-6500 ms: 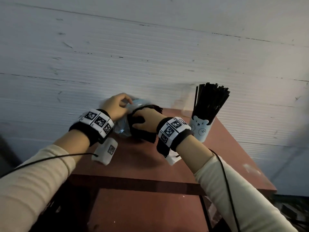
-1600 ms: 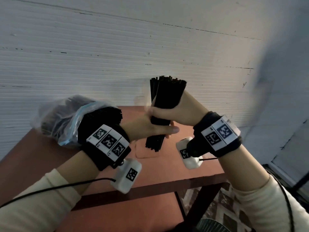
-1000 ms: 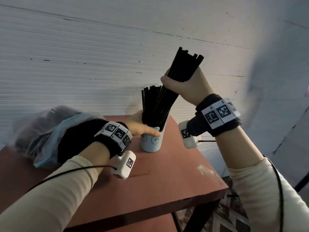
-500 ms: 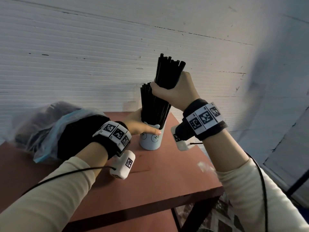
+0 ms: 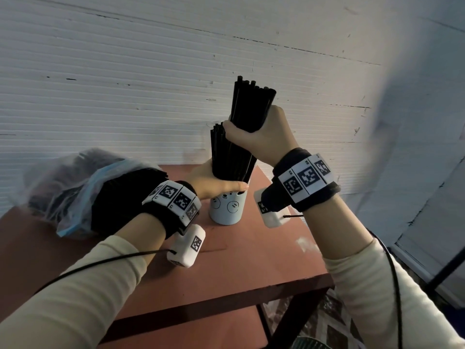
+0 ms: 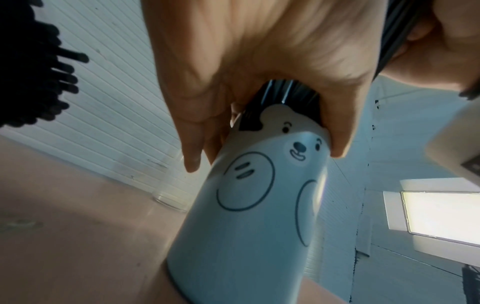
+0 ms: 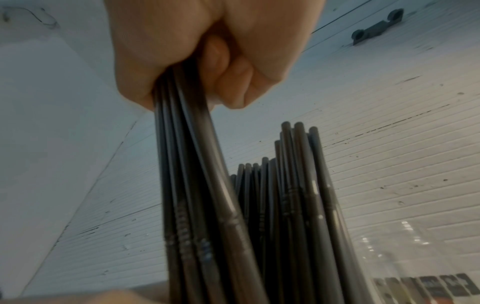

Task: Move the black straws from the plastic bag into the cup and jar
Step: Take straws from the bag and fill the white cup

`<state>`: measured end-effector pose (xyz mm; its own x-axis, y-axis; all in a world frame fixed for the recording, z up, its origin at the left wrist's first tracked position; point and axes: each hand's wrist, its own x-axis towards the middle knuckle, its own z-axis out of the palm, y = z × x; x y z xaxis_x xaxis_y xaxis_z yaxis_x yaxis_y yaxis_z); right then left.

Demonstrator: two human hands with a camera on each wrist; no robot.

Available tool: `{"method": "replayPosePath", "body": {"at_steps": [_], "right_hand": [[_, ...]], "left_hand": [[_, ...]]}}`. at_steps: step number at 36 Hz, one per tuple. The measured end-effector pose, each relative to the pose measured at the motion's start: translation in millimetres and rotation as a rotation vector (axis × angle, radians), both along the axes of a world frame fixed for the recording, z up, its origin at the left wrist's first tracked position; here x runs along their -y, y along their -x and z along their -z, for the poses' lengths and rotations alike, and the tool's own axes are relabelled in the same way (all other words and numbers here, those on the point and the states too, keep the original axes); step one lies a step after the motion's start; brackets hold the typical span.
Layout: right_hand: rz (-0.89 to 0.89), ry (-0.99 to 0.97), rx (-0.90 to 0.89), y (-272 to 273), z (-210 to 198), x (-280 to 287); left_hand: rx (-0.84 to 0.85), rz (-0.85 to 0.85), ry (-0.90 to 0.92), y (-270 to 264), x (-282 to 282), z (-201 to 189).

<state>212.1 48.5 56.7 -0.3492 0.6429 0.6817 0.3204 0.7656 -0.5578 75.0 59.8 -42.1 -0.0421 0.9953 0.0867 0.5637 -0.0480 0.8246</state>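
A light blue cup (image 5: 227, 207) with a bear face stands on the red-brown table (image 5: 251, 260), packed with black straws (image 5: 226, 157). My left hand (image 5: 214, 185) wraps round the cup's rim (image 6: 298, 131), thumb on one side and fingers on the other. My right hand (image 5: 254, 137) grips a bundle of black straws (image 5: 251, 102) upright, its lower ends down among the straws in the cup (image 7: 298, 185). The plastic bag (image 5: 75, 187) of black straws lies to the left. A clear jar (image 6: 171, 197) stands behind the cup by the wall.
The white panelled wall (image 5: 151, 96) rises right behind the cup and bag. The table's right edge (image 5: 309, 238) and front edge (image 5: 226, 306) are close to the cup. Below the table, patterned floor (image 5: 322, 323) shows.
The right hand carried a bundle from the bag to the cup, then tipped it upright and lowered it among the standing straws. The left hand moved onto the cup's rim and stays there.
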Motion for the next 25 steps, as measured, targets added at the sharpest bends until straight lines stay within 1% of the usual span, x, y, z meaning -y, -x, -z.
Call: {"method": "replayPosePath", "body": {"at_steps": [5, 8, 12, 19, 25], "right_hand": [[0.005, 0.023, -0.078, -3.7, 4.9, 4.7], [-0.01, 0.031, -0.12, -6.5, 6.8, 5.2], [-0.009, 0.045, -0.148, -8.9, 9.5, 4.1], [0.035, 0.032, -0.102, -10.2, 10.2, 0.6], [0.057, 0.037, -0.05, -9.9, 12.2, -0.6]], "left_hand": [[0.008, -0.012, -0.001, -2.2, 2.6, -2.0], [0.038, 0.037, 0.013, 1.0, 5.2, -4.8], [0.022, 0.112, 0.009, 4.8, 8.4, -8.5], [-0.013, 0.215, 0.012, 2.8, 15.0, -16.1], [-0.053, 0.211, 0.05, 7.5, 12.8, -16.9]]}}
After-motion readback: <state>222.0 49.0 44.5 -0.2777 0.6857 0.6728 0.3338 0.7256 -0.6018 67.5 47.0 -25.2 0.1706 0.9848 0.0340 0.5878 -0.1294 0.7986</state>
